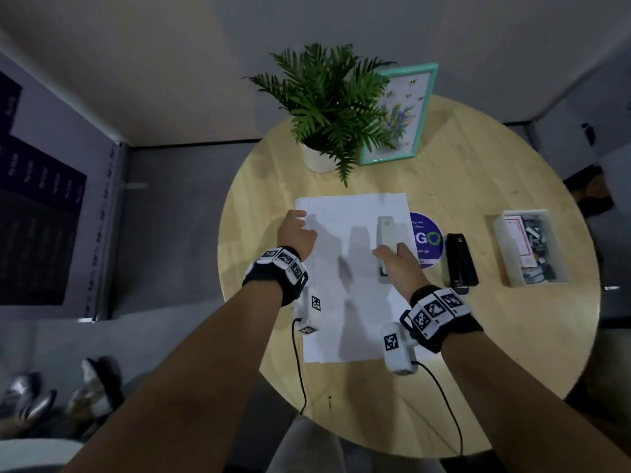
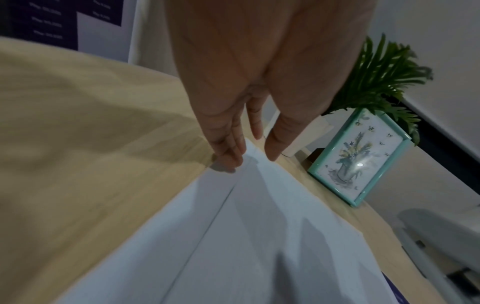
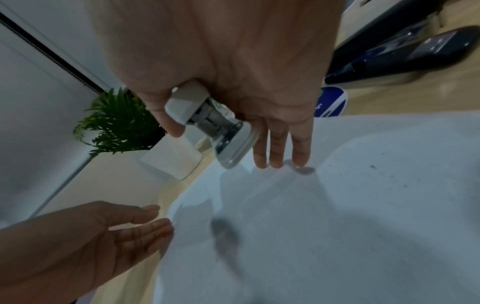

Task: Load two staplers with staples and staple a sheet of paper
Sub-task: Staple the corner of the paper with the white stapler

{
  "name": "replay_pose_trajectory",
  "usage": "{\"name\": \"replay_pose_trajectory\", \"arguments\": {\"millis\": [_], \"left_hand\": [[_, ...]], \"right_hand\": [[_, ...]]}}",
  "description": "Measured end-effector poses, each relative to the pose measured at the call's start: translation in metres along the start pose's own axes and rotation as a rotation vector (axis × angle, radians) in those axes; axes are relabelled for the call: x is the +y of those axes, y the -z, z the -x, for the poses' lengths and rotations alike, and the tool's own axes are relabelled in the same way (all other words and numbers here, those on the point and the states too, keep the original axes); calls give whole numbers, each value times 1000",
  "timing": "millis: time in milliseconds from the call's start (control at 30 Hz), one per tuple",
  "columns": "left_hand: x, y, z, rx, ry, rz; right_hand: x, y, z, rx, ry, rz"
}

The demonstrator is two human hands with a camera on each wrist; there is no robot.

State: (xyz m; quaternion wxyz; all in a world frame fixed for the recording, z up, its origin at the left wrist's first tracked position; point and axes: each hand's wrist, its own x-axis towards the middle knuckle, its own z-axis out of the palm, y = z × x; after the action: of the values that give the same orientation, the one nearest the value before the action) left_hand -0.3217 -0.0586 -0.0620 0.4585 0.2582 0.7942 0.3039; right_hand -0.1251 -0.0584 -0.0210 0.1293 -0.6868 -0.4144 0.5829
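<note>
A stack of white paper (image 1: 348, 268) lies in the middle of the round wooden table (image 1: 461, 370). My right hand (image 1: 396, 259) grips a white stapler (image 1: 386, 230) over the paper's right part. In the right wrist view the thumb and palm clasp the white stapler (image 3: 207, 117), and the other fingers reach straight down to the sheet. My left hand (image 1: 297, 230) is open at the paper's far left corner. Its straight fingertips (image 2: 228, 158) touch down beside the corner of the paper (image 2: 259, 236). A black stapler (image 1: 459, 261) lies closed on the table, right of the paper.
A clear tray (image 1: 508, 254) holding staple boxes stands at the table's right. A potted fern (image 1: 327, 107) and a teal picture frame (image 1: 399, 114) stand at the back. A round blue sticker (image 1: 426, 240) lies between the paper and the black stapler.
</note>
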Motion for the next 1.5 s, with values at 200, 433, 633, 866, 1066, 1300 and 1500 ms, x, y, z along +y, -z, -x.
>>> {"name": "replay_pose_trajectory", "arguments": {"millis": [200,433,633,866,1066,1300,1500], "left_hand": [[11,-18,-9,13,112,30],[26,-28,-13,-52,202,-15],[33,-26,-15,-109,187,-132],[39,-36,-7,-70,185,-389],[41,-36,-9,-16,147,-46],[30,-19,-19,76,119,20],[30,-18,-2,137,-29,-9]], "right_hand": [[-7,3,-1,29,0,14],[-5,4,-5,43,-13,52],[-5,5,-4,41,-11,47],[-3,6,-6,42,-16,49],[-1,6,-9,35,-19,27],[3,6,-12,39,-15,6],[4,11,-12,21,-76,-94]]}}
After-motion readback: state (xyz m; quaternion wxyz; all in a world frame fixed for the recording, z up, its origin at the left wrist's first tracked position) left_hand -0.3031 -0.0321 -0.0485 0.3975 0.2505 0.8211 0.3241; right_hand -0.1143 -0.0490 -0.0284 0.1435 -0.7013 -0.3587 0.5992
